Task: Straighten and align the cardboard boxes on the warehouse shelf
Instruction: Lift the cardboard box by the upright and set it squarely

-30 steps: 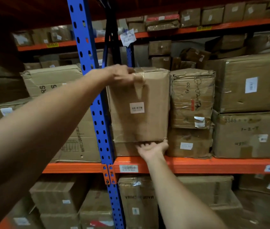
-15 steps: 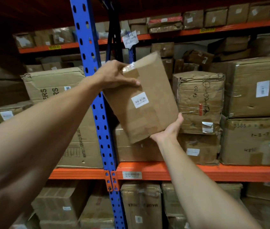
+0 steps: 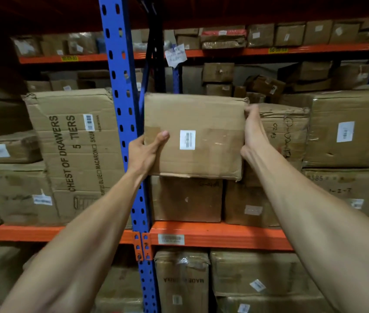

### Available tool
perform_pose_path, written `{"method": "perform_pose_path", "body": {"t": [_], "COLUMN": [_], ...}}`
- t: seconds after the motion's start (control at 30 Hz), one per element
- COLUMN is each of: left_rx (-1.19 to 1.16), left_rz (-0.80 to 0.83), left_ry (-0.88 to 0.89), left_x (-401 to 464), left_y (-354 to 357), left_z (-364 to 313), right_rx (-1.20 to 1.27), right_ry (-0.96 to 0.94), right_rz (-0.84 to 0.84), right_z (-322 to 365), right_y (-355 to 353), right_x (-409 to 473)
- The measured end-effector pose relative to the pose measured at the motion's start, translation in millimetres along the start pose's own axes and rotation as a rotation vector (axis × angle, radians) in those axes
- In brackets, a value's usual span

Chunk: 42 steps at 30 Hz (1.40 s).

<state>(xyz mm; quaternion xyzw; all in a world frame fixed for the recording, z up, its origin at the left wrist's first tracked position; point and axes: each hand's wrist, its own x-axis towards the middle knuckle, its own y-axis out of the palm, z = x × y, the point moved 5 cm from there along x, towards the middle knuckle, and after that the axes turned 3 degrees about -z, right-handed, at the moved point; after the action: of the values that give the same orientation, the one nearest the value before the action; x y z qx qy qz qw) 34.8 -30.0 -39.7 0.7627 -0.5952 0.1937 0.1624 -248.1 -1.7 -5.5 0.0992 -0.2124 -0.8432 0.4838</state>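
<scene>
Centre frame: brown cardboard box with white barcode label (image 3: 196,136) sat level atop a darker carton (image 3: 186,199). Left hand (image 3: 144,154) and right hand (image 3: 254,134) clamped its sides, beside blue upright (image 3: 120,105).

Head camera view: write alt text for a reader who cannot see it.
Two bare hands, left hand and right hand, hold a labelled cardboard box level by its sides above a lower box on an orange shelf beam, beside a blue upright.
</scene>
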Motion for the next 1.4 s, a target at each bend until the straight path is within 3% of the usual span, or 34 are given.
{"method": "perform_pose_path", "body": {"t": [0.2,0.33,0.5,0.6,0.7,0.77,0.9,1.07,1.23,1.4], "left_rx": [0.012,0.123,0.575,0.993,1.191,1.199,1.197,1.192,1.149,0.888], "left_rz": [0.038,0.108,0.149,0.256,0.428,0.521,0.575,0.606,0.67,0.611], "left_ry": [-0.122,-0.002,0.275,0.387,0.358,0.257,0.147,0.142,0.19,0.303], "left_x": [-29,-14,18,38,37,33,37,45,55,65], "left_y": [-4,-6,17,39,67,83,99,96,79,54], "left_z": [50,32,-49,-77,-92,-93,-88,-83,-86,-101], "right_rx": [-0.033,-0.025,0.163,0.329,0.459,0.522,0.833,1.069,0.906,0.665], "right_ry": [-0.014,-0.038,-0.034,0.127,0.327,0.459,0.646,0.571,0.384,0.222], "right_rz": [-0.032,-0.012,-0.151,-0.299,-0.424,-0.394,-0.126,-0.038,0.043,0.026], "right_z": [-48,-48,-78,-99,-135,-160,-193,-191,-167,-105], "right_y": [-21,-17,-41,-55,-67,-62,-24,8,15,20], "right_x": [-17,-21,-20,-46,-59,-66,-64,-42,-18,3]}}
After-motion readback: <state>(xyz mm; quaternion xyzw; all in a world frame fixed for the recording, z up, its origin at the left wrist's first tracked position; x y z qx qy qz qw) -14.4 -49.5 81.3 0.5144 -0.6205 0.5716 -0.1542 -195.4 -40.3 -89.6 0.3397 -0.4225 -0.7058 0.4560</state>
